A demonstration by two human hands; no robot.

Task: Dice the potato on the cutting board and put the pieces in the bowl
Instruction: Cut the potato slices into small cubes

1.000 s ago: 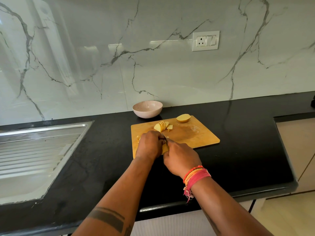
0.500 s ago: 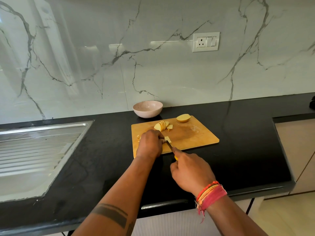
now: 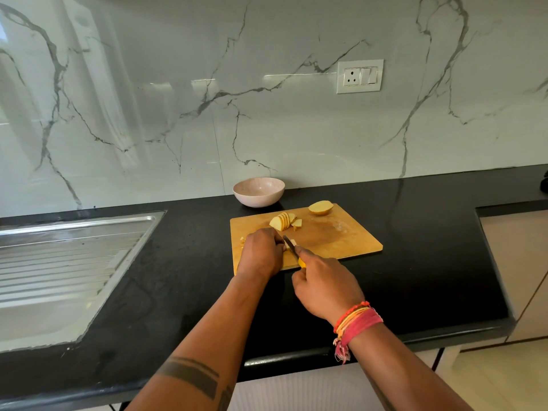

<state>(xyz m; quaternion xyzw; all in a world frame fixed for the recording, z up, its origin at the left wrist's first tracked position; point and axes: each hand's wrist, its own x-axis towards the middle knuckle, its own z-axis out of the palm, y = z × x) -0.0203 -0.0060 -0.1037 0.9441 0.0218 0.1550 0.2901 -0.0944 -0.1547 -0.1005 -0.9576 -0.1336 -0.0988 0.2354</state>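
Two hands meet at the near left of the cutting board [image 3: 341,232]: the left hand [image 3: 261,250] curls over potato pieces [image 3: 292,243], the right hand [image 3: 324,287] grips a knife [image 3: 292,247], its blade pointing away toward them. Beyond lie fanned slices [image 3: 281,221] and a potato half [image 3: 321,207]; the bowl [image 3: 258,191] stands behind the board on the desk [image 3: 430,262], nothing between.

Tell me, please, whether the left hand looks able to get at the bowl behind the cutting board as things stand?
Probably yes. The bowl stands just beyond the cutting board's far edge, and only low potato slices lie between. The left hand would first have to release the potato piece it steadies.
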